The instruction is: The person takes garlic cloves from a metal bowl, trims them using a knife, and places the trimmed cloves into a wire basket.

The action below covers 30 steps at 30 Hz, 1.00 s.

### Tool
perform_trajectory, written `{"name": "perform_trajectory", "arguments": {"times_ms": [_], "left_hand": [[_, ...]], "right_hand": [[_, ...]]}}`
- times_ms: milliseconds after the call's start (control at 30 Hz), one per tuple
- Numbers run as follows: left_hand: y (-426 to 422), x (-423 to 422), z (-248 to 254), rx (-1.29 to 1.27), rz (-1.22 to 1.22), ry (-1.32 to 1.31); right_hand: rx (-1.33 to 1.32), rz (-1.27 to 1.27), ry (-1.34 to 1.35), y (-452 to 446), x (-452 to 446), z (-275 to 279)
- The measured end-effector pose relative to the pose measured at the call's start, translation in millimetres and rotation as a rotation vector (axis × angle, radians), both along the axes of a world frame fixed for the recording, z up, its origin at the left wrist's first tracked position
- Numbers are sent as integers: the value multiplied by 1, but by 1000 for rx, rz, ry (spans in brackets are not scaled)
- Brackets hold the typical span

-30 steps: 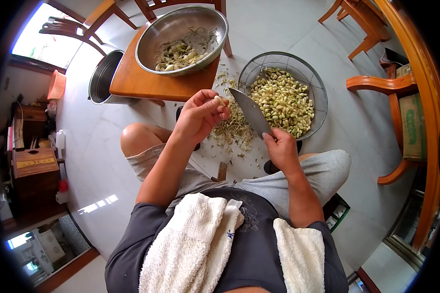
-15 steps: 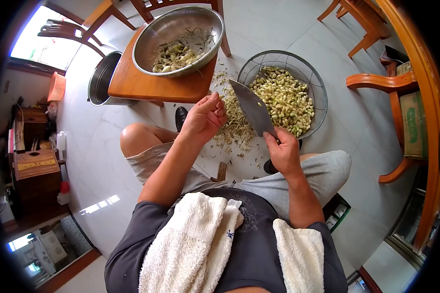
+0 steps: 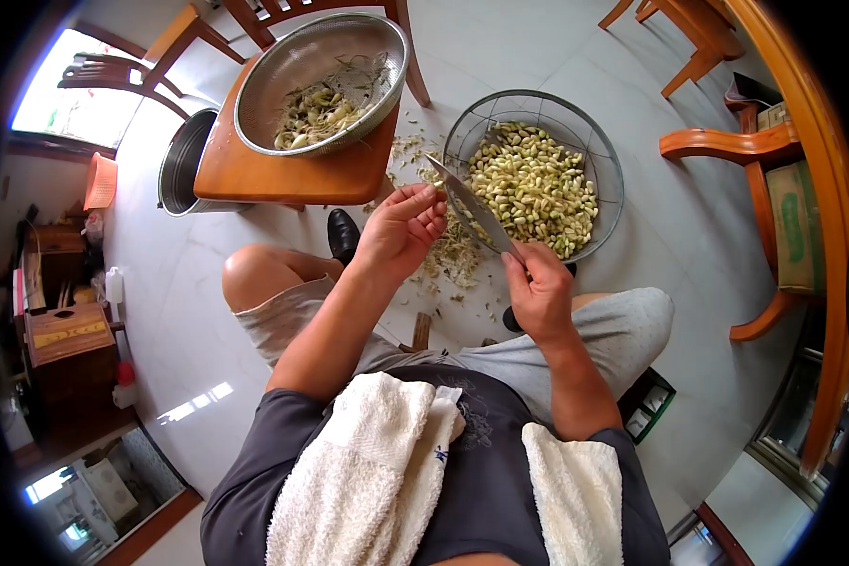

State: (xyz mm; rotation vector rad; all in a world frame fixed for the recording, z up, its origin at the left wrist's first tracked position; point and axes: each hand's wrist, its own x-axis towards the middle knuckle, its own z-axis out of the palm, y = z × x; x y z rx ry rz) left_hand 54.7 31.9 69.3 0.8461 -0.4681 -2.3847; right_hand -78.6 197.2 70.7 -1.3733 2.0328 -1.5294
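Fingers of my R hand [image 3: 541,291] closed round knife [image 3: 481,217] handle, blade slanting up across my view of wire basket's [image 3: 608,174] L edge. L hand [image 3: 401,228] just L of basket, thumb + fingertips pinched tog. nr blade; can't tell if anything's btwn. Pale bulbs [image 3: 535,189] heaped in basket; peelings [image 3: 457,261] on floor [image 3: 198,311] L of it. Colander [image 3: 288,71] w/ stringy bulbs [image 3: 325,115] on chair [image 3: 330,184], beyond + L of basket.

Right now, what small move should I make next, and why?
Probably ease your left hand back slightly from the knife: your right hand holds its blade close beside those fingertips, and whatever they might be pinching is too small to make out.
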Motion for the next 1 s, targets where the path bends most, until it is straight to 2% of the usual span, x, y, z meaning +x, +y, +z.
{"name": "perform_trajectory", "arguments": {"times_ms": [233, 367, 533, 1000], "left_hand": [[-5, -10, -2, -7, -15, -45], [-6, -24, -8, -63, -26, -90], [4, -40, -3, -58, -43, -99], [8, -31, -6, -128, 7, -162]], "right_hand": [[106, -128, -161, 2, -7, 1], [38, -144, -30, 2, -10, 5], [81, -125, 104, 3, -11, 1], [118, -83, 166, 0, -5, -8]]}}
